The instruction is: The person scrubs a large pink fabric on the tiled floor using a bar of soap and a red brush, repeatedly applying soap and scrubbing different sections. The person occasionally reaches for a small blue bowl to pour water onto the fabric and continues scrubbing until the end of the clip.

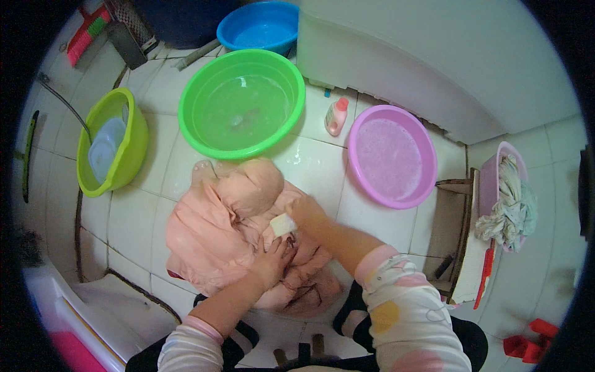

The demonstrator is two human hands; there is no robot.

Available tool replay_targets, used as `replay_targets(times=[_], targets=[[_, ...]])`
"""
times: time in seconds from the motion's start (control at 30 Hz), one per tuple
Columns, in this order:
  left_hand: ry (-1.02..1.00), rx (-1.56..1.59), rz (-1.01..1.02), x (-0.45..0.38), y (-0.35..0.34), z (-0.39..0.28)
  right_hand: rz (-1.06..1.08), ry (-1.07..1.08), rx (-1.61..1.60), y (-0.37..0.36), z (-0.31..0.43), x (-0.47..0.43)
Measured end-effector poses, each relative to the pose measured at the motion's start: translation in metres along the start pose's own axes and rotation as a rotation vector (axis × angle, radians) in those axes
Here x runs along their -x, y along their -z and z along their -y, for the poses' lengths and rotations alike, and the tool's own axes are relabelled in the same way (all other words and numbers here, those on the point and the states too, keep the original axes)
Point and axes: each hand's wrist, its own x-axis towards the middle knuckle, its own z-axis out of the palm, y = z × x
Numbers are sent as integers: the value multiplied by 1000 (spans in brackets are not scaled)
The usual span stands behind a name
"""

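A wet pink garment lies bunched on the white tiled floor between my feet and the green basin. My left hand presses on its middle with the fingers spread, beside a dark reddish patch in the cloth. Just to the right, my right hand is closed round a pale yellow block, which looks like laundry soap or a brush, and holds it against the garment. The fingers under the block are partly hidden.
A green basin of water stands beyond the garment, with a blue basin behind it. A pink bottle stands near a purple basin of suds. At left is a lime basin; at right, cloths hang from a pink basket.
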Motion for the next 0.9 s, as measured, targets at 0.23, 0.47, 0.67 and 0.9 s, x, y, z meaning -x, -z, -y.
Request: replay_targets(times=[0.23, 0.47, 0.67, 0.9], targets=[[53, -101, 142, -7, 5, -7, -26, -174, -85, 12, -2, -18], [80, -121, 158, -7, -2, -15, 110, -417, -2, 6, -1, -16], [103, -117, 205, -10, 0, -19, 9, -155, -50, -23, 19, -28], [48, 150, 176, -9, 22, -4, 105, -444, -63, -7, -10, -34]])
